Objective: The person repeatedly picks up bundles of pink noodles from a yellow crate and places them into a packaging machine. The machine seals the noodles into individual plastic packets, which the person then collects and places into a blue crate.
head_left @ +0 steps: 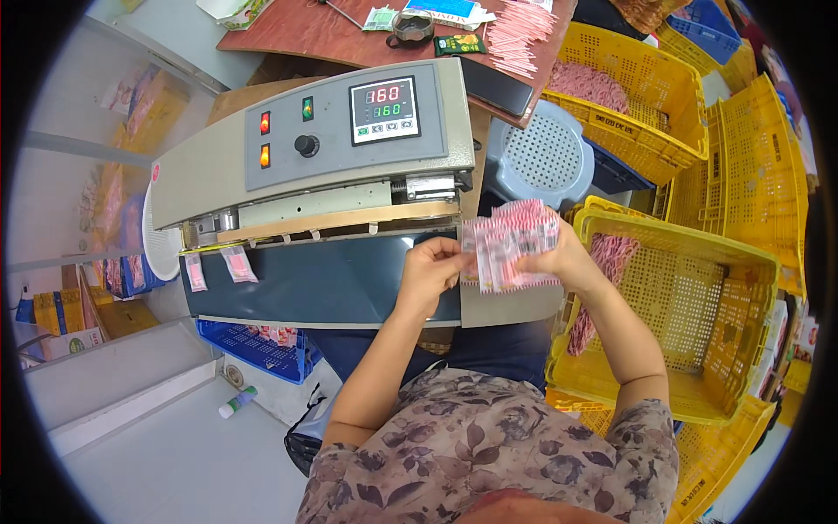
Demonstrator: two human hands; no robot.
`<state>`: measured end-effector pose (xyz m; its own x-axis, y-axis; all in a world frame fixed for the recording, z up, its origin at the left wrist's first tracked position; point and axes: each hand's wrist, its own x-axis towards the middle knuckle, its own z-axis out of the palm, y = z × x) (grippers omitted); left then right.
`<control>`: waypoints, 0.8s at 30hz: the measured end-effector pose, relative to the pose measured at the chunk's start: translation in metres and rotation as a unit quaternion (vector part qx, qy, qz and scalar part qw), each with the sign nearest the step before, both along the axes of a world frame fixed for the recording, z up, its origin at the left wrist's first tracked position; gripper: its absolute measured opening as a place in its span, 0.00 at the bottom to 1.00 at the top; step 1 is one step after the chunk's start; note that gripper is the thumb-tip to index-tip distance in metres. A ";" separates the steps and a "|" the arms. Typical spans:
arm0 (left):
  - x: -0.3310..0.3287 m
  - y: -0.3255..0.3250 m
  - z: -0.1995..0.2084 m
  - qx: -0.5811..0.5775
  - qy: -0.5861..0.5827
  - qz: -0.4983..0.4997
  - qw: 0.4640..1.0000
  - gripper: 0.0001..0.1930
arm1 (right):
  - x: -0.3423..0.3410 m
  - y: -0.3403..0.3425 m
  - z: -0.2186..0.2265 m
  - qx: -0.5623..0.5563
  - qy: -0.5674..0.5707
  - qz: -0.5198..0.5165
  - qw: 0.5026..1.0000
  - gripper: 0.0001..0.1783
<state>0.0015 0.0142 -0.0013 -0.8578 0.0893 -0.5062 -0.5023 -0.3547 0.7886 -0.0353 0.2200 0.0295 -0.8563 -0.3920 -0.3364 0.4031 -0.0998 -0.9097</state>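
A stack of small pink-and-white plastic packets (pixel 511 240) is fanned out in my right hand (pixel 566 255), which grips it from the right with the thumb on top. At the left edge of the stack, my left hand (pixel 430 272) pinches the side of one packet. Both hands are over the right end of a band sealing machine (pixel 332 279) with a dark green front plate. Two pink packets, a slanted one (pixel 237 264) and a smaller-looking one (pixel 195 272), hang by their top edges from the machine's left end.
Yellow perforated crates (pixel 742 349) stand at the right, holding bundles of pink packets (pixel 615 262). A blue-grey plastic stool (pixel 541 153) is behind the machine's right end. Thin pink sticks (pixel 519 39) lie on the red table (pixel 297 31). A blue basket (pixel 262 345) sits low at the left.
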 end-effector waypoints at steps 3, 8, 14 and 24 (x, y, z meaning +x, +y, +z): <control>-0.006 -0.003 -0.009 0.016 -0.016 0.057 0.998 0.04 | -0.005 -0.009 -0.003 -0.035 -0.059 -0.027 0.997 0.31; -0.009 -0.022 -0.012 0.000 -0.022 0.136 0.990 0.06 | -0.009 -0.012 0.000 -0.012 -0.063 -0.037 0.997 0.30; 0.004 -0.046 -0.008 -0.092 0.053 0.269 0.957 0.06 | -0.006 -0.009 -0.002 0.000 -0.073 -0.037 0.997 0.29; 0.033 -0.035 -0.002 -0.354 0.248 0.276 0.858 0.06 | -0.003 -0.021 0.008 0.026 -0.034 -0.044 0.998 0.28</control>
